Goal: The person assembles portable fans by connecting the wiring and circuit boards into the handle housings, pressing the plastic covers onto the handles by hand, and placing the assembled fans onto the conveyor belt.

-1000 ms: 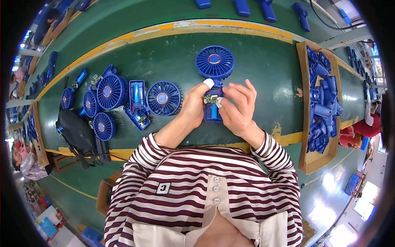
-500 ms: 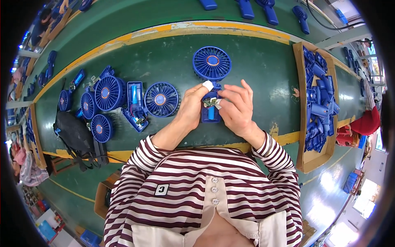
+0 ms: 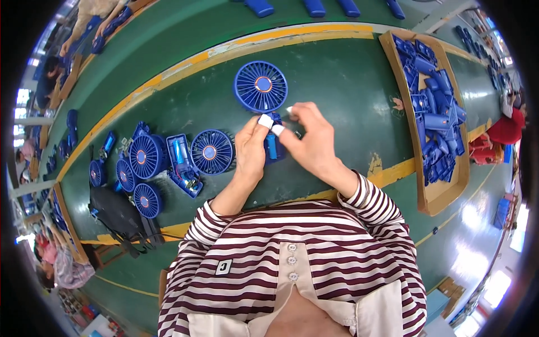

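A blue handheld fan lies in front of me, its round caged head (image 3: 261, 87) pointing away from me. Its handle (image 3: 273, 149) is uncovered, and a light blue cylindrical battery shows inside. My left hand (image 3: 251, 147) is closed on the fan's neck and handle from the left, with a white cover on its thumb. From the right, my right hand (image 3: 315, 140) reaches over the handle. Its white-covered thumb tip touches near the neck, and the bent index finger stands apart from it. Fingers hide the neck and the circuit board area.
Left of my hands lie several fan heads (image 3: 211, 152) and an uncovered handle (image 3: 184, 165) with battery and wires. A black bag (image 3: 117, 209) rests by the table's near edge. At right stands a cardboard box (image 3: 443, 199) of blue handle shells (image 3: 435, 121). Other people work at the far left.
My view has turned, so the table appears tilted. The right hand has shifted its grip from the circuit board toward the fan's neck, its thumb now beside my left thumb.
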`<state>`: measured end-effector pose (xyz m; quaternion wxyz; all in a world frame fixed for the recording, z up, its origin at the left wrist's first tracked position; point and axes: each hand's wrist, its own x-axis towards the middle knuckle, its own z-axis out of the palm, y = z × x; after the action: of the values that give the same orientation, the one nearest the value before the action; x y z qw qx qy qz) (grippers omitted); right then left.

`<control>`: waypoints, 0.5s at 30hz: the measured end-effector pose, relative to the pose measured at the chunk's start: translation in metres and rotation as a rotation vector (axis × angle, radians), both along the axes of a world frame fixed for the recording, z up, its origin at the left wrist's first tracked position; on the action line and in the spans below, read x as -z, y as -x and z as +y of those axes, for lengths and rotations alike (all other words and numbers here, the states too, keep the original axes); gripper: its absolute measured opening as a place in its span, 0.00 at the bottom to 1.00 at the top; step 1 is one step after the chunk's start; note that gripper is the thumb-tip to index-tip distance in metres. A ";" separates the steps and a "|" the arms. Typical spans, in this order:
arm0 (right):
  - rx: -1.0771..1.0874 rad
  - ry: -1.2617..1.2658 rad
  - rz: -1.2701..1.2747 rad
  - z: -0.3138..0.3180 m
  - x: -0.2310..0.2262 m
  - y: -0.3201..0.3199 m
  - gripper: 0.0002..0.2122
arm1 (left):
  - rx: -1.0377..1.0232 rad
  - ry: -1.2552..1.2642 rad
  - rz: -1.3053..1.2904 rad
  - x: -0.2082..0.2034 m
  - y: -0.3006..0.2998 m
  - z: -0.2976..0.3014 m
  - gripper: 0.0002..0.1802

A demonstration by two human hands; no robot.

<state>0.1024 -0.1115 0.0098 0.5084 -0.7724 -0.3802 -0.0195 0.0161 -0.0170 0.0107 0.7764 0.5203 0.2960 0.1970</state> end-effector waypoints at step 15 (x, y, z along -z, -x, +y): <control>0.045 0.433 -0.426 0.007 0.000 0.006 0.09 | -0.096 -0.296 0.111 0.029 -0.010 -0.003 0.11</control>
<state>0.0964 -0.1049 0.0094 0.2403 -0.8497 -0.4561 -0.1108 0.0262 -0.0198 -0.0179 0.6634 0.6243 0.3307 0.2463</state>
